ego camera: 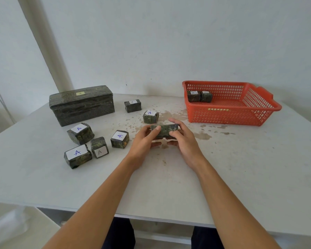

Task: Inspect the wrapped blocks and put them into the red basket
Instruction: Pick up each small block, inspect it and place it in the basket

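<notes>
Both forearms are reaching in from the near table edge, meeting over the middle of the white table (241, 168). Left hand (144, 141) and right hand (183, 139) are jointly clamping one wrapped block (164, 131), held just above the stained tabletop. Left thumb is pressing on its upper left corner; right fingers are curling over its far right end, thumb on the near face. No label is showing on the held block from this angle.

Red basket (230, 112) is sitting at the right rear, well apart from the hands, already holding two blocks (199, 96) in its far left corner, the left one showing an "A".

Six loose blocks are lying left and behind: one (132, 105) and another (150, 117) behind the hands, four in a cluster (95, 142) to the left. Each is bearing a white label marked "A". Large wrapped box (82, 105) at left rear is carrying a small yellowish label, also "A".
</notes>
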